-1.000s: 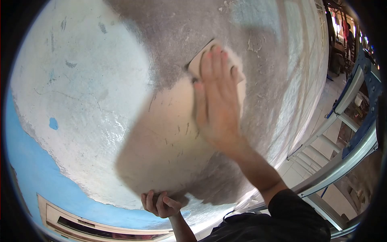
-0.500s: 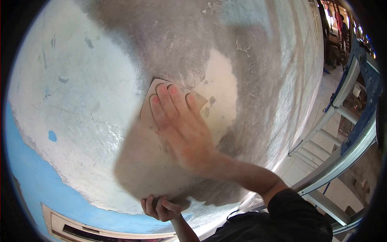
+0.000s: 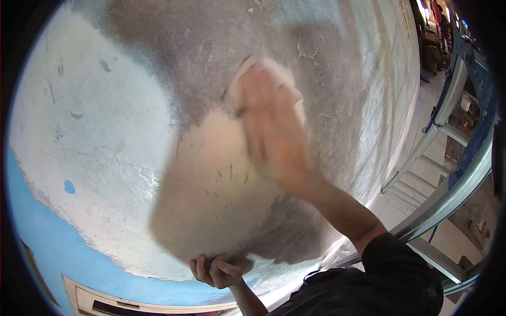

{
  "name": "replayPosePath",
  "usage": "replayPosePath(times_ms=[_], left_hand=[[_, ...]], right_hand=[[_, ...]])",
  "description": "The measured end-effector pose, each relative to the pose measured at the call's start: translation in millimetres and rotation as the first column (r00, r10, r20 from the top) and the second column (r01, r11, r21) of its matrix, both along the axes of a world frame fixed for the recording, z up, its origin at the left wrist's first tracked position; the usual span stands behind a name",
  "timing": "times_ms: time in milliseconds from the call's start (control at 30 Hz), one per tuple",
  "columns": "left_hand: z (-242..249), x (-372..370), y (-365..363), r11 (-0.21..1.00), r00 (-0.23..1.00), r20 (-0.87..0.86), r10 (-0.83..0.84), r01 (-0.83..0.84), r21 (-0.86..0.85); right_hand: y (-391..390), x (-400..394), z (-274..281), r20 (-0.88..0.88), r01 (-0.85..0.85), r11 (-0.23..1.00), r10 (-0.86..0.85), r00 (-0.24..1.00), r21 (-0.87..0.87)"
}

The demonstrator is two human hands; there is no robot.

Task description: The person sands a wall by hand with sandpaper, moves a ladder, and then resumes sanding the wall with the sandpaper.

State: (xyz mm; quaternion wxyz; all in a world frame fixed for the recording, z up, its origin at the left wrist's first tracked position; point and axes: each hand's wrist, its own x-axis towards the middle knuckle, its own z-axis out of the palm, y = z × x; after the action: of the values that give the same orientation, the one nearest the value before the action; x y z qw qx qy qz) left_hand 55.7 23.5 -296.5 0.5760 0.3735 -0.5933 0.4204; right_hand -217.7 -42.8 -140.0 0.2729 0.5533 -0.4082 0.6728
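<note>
My right hand (image 3: 274, 124), blurred by motion, presses a thin beige flat scraper (image 3: 235, 89) against the wall (image 3: 200, 68). Its fingers lie along the scraper's face; the thumb is hidden. Below stretches a broad patch of smooth beige filler (image 3: 205, 174) with a few dark marks, over grey, rough plaster. Near the patch's lower edge, my left hand (image 3: 217, 272) is curled with fingertips up. Something dark shows between its fingers, too hidden to name.
Bright blue paint (image 3: 58, 226) borders the whitish wall at lower left, above a pale framed opening (image 3: 132, 309). On the right stands a metal ladder (image 3: 448, 205) with blue parts, over a tiled floor (image 3: 392, 210). Cluttered items (image 3: 433, 55) sit at far upper right.
My right hand and the scraper have moved up and to the right across the wall, uncovering more of the beige patch. My left hand stays nearly in place, still curled.
</note>
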Motion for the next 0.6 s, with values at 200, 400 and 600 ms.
replayPosePath(times_ms=[200,400,600], left_hand=[[-1.6,-5.4,-5.6,1.000,0.999,-0.048,-0.013,0.012,-0.029],[0.1,-2.8,-1.4,1.000,1.000,0.024,0.008,-0.008,-0.011],[0.5,-6.6,-4.4,1.000,1.000,-0.018,0.004,-0.005,-0.030]], right_hand=[[6.4,42.3,-7.9,-0.118,-0.215,0.976,0.210,0.970,-0.031],[-1.0,-14.5,5.5,0.058,0.068,0.996,-0.072,0.996,0.058],[16.4,17.1,-23.5,-0.224,-0.104,0.994,0.110,0.968,0.041]])
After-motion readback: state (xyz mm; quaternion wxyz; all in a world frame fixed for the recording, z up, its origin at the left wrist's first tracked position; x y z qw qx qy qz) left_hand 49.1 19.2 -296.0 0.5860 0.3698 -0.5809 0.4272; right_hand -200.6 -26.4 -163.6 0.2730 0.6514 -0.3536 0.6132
